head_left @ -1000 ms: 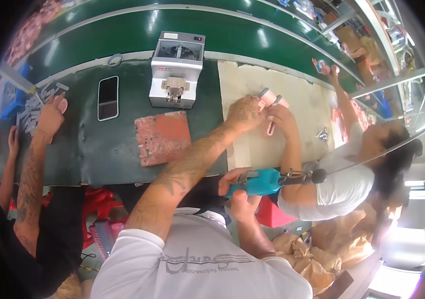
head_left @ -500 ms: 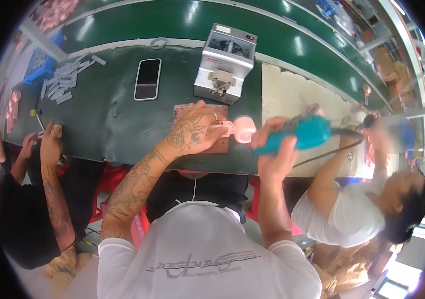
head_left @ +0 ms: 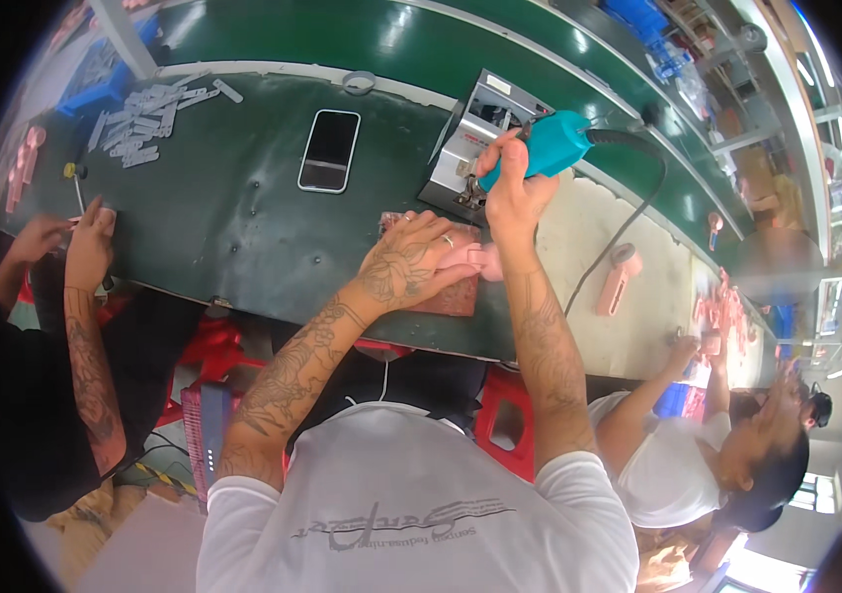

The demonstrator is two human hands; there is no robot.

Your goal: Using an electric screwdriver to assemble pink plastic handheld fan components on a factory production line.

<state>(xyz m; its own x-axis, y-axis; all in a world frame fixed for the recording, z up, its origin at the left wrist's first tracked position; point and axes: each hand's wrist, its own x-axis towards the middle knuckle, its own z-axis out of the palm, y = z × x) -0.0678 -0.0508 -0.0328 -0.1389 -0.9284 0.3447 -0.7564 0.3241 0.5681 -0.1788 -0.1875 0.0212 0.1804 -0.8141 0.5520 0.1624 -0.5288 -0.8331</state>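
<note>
My left hand (head_left: 409, 261) is closed over a pink plastic part with a round head (head_left: 487, 259), shaped like a small handheld fan, and holds it down on a reddish mat (head_left: 449, 302). Its handle is mostly under my fingers, and my right forearm partly covers the head. In my right hand (head_left: 517, 198) is a teal electric screwdriver (head_left: 557, 143) with a black cord. Its tip points down to the front of a grey screw feeder (head_left: 449, 156); my hand hides where the bit ends.
A phone (head_left: 329, 150) lies on the green table, with a pile of grey strips (head_left: 149, 121) at far left. Another pink part (head_left: 619, 281) lies on the beige surface at right, near the screwdriver's cord. People work on both sides. A tape ring (head_left: 358, 81) sits at the back edge.
My right hand has carried the screwdriver up and left, from beside the pink part to the screw feeder. My left hand still holds the pink part on the mat. The view has shifted.
</note>
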